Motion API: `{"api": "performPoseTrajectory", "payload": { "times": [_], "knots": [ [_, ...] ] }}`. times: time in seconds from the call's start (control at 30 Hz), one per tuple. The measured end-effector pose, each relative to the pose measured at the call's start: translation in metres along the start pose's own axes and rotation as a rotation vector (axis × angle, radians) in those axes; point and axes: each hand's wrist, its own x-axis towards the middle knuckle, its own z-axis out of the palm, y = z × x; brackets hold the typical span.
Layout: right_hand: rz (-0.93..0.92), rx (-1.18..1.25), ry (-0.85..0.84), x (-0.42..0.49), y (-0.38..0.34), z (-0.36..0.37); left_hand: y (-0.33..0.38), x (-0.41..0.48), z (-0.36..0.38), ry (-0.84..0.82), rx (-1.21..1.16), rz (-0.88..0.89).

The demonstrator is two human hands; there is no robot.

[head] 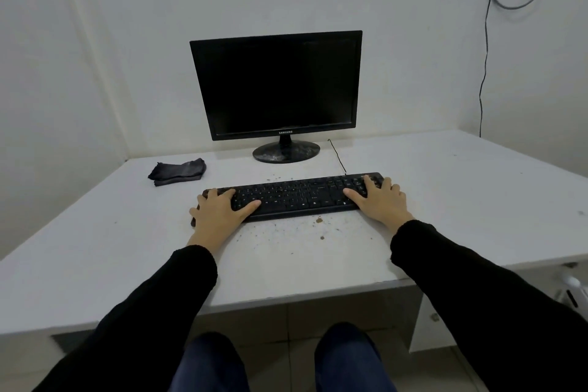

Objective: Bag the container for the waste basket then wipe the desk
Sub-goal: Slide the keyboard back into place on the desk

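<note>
A white desk (pixel 105 242) stretches in front of me, with brown crumbs and specks (pixel 318 220) scattered near its front middle. A black keyboard (pixel 296 196) lies across the desk. My left hand (pixel 219 212) grips its left end, fingers over the keys. My right hand (pixel 380 197) grips its right end the same way. A dark folded cloth (pixel 178 171) lies at the back left, apart from both hands. No waste basket or bag is in view.
A black monitor (pixel 276 86) on a dusty round stand (pixel 285 152) sits behind the keyboard against the wall. A thin keyboard cable (pixel 337 156) runs back beside the stand. Cables (pixel 485 57) hang on the right wall. My knees are under the desk's front edge.
</note>
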Motion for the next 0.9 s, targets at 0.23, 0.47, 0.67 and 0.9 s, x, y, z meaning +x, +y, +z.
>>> {"api": "performPoseTrajectory", "payload": {
  "times": [0.23,0.47,0.67,0.9],
  "knots": [
    [0.043,-0.055,0.015,-0.016,-0.009,0.004,0.008,-0.011,0.011,-0.062,0.197,0.014],
    [0.088,-0.079,0.054,-0.029,-0.028,0.01,0.021,-0.018,0.012,-0.053,0.175,-0.004],
    [0.093,-0.101,0.031,-0.033,-0.046,0.005,0.047,-0.02,0.012,-0.074,0.116,0.114],
    [-0.188,-0.099,-0.092,-0.035,-0.082,0.012,0.067,-0.024,0.009,-0.323,0.153,0.188]
  ]
}}
